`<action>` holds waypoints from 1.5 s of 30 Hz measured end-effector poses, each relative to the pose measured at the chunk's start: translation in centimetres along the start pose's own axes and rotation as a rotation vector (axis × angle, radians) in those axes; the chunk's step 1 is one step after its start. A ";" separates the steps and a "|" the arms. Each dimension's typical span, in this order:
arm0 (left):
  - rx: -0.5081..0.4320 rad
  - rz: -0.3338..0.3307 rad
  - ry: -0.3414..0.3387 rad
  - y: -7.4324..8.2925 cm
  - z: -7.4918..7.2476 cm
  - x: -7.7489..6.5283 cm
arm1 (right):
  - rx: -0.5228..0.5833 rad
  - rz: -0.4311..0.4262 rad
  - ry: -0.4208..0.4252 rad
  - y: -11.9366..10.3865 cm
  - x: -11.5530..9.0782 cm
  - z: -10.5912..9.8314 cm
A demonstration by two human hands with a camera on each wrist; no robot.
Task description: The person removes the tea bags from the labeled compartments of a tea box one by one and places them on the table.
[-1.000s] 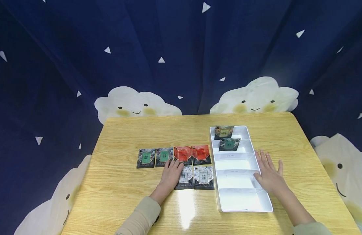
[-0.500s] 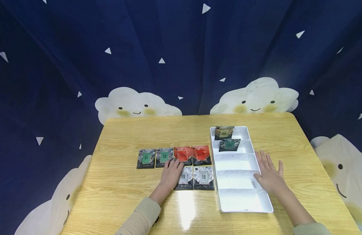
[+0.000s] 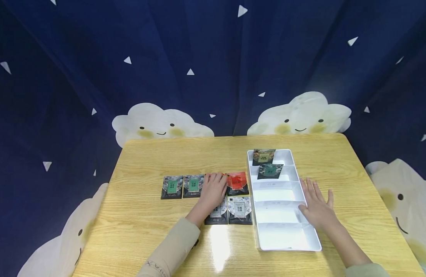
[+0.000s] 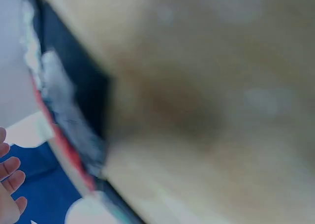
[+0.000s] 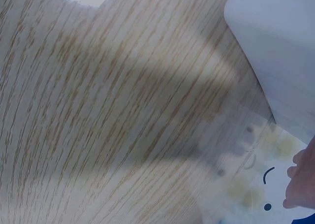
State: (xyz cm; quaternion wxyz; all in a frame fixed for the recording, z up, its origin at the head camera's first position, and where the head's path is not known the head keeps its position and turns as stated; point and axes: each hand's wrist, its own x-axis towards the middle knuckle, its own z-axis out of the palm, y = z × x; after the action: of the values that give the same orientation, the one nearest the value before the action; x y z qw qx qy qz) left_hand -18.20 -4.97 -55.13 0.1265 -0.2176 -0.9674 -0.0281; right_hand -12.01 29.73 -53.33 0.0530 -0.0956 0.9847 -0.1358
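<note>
My left hand (image 3: pixel 214 190) is over the left one of two red-and-black sachets, covering most of it and the upper part of a white-and-black sachet (image 3: pixel 217 215). Its fingers look relaxed, and I see nothing gripped in the left wrist view. The other red sachet (image 3: pixel 237 182) lies just right of the fingers, above a second white-and-black sachet (image 3: pixel 240 209). Beside the long right wall of a white divided tray (image 3: pixel 285 236), my right hand (image 3: pixel 316 206) rests with fingers spread, thumb at the rim.
Two green-labelled sachets (image 3: pixel 172 187) lie side by side to the left. In the tray's far compartments stand a yellow-labelled sachet (image 3: pixel 263 157) and a dark green-labelled one (image 3: pixel 270 171), both leaning. Behind the wooden table (image 3: pixel 137 231) hangs a dark blue curtain (image 3: pixel 213 46).
My left hand has moved up and to the right, from the edge between the green and red sachets to over the left red sachet. The right hand and tray have stayed put.
</note>
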 end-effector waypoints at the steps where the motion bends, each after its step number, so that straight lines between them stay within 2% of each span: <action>1: -0.001 0.007 -0.007 0.4 -0.3 0.6 | -0.002 0.000 -0.001 0.0 0.0 0.0; 6: -0.010 0.043 -0.040 2.7 -1.2 3.6 | 0.001 0.008 -0.003 -0.1 0.1 0.0; 11: 0.029 0.073 -0.070 4.8 -1.7 6.1 | 0.001 0.007 -0.006 -0.1 0.1 0.0; 15: 0.050 0.091 -0.101 6.2 -1.7 7.7 | 0.000 0.003 -0.004 -0.1 0.1 0.0; 20: 0.067 0.083 -0.115 7.4 -1.5 9.2 | 0.002 0.003 -0.003 -0.1 0.0 0.0; 29: 0.088 0.099 -0.157 9.3 -0.9 10.9 | 0.002 0.009 -0.004 -0.2 0.1 -0.1; 37: 0.097 0.133 -0.154 10.2 -0.7 11.6 | 0.003 0.008 -0.008 -0.2 0.1 -0.1; 45: 0.099 0.152 -0.226 10.6 -0.4 11.8 | -0.003 0.005 0.000 -0.3 0.0 -0.2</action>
State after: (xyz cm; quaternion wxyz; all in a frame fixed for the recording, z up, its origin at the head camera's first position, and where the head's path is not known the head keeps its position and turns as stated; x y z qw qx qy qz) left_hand -23.86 9.50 -51.67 0.0293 -0.2856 -0.9564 0.0537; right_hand -12.01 29.53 -53.11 0.0531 -0.0933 0.9851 -0.1342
